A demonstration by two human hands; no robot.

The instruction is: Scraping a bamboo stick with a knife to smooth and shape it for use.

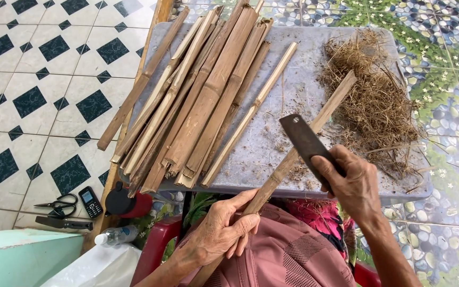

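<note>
Head view: a grey counter (314,48) stands over a tiled floor (33,69) of white squares with dark diamonds; to the right the ground shows a pebble-and-flower pattern. A bundle of split bamboo strips (197,101) lies slantwise across the counter's left half, and a heap of dry shavings (373,101) sits on its right half. On the floor at lower left lie scissors (59,204), a small phone (90,202) and a plastic bottle (115,235); a dark-lidded red cup (126,202) stands just under the counter's edge.

One long bamboo stick (298,143) runs from the person's lap up across the counter toward the shavings. The left hand (221,231) wraps its grip around the stick's lower part, fingers closed over it, below the counter's near edge. The right hand (346,183) closes its grip on the handle of a dark flat knife (304,141), whose blade rests against the stick just above that hand, well up from the left hand.
</note>
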